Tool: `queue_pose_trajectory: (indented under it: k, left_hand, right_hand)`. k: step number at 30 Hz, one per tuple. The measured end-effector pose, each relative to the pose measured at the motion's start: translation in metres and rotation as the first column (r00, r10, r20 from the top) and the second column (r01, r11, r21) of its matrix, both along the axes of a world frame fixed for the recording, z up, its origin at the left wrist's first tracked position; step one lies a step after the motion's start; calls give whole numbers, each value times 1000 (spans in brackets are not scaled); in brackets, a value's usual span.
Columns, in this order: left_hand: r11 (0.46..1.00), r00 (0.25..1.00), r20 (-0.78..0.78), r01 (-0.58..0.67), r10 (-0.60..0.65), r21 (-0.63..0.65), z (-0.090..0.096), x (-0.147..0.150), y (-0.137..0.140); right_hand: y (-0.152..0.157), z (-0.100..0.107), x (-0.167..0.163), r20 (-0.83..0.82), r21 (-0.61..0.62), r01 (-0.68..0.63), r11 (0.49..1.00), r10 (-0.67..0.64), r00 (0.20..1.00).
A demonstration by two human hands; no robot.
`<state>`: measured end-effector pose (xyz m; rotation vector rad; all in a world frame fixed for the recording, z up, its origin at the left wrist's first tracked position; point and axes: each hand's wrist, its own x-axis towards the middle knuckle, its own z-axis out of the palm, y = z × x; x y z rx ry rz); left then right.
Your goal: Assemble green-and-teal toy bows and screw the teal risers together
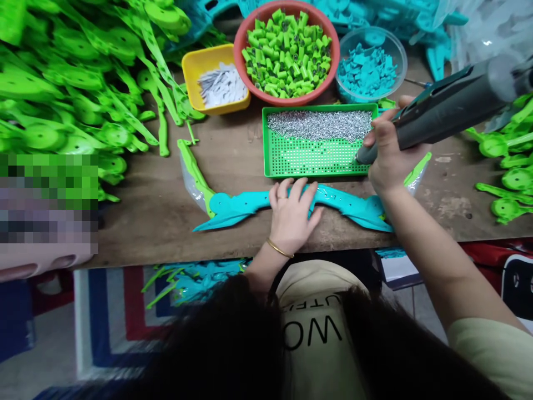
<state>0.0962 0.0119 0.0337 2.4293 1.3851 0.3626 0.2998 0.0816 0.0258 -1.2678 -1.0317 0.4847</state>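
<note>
A turquoise plastic toy bow [245, 201] with green arms at its ends lies across the wooden table in front of me. My left hand [292, 214] grips its middle from above, fingers over the far edge and thumb on the near side. In my right hand [387, 150] is a dark grey electric screwdriver [449, 108], held at a slant. Its tip points down at the right part of a green perforated tray [308, 158]. Small silver screws [320, 125] fill the tray's far half. Whether a screw sits on the tip is too small to tell.
Behind the tray stand a yellow tub [216, 106] of white pieces, a red bowl [287, 100] of green cylinders and a clear bowl [402, 61] of turquoise parts. Green plastic parts [83, 72] pile up at left, more green parts [516, 178] at right. A pink chair-like edge [45, 255] is at left.
</note>
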Motion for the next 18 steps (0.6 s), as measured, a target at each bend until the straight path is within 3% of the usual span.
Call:
queue_pose_trajectory:
  k: [2, 4, 10, 14, 18]
  left_hand:
    - [995, 996, 48, 69, -72, 73, 2, 12, -12]
    - [979, 977, 112, 167, -180, 117, 1, 28, -24]
    - [934, 931, 87, 347, -353, 82, -14, 72, -32]
    - [931, 929, 71, 361, -364, 53, -24, 72, -27]
    - [931, 926, 102, 354, -363, 92, -29, 65, -26]
  right_hand:
    - [-1, 1, -2, -17, 189, 23, 982, -20, 1000]
    - [-3, 0, -2, -29, 285, 14, 958, -6, 1000]
    - [0, -2, -2, -100, 279, 15, 960, 14, 995]
    - [-11, 28, 5, -102, 367, -13, 930, 54, 993]
    - [-52, 58, 18, -91, 354, 15, 935, 19, 996]
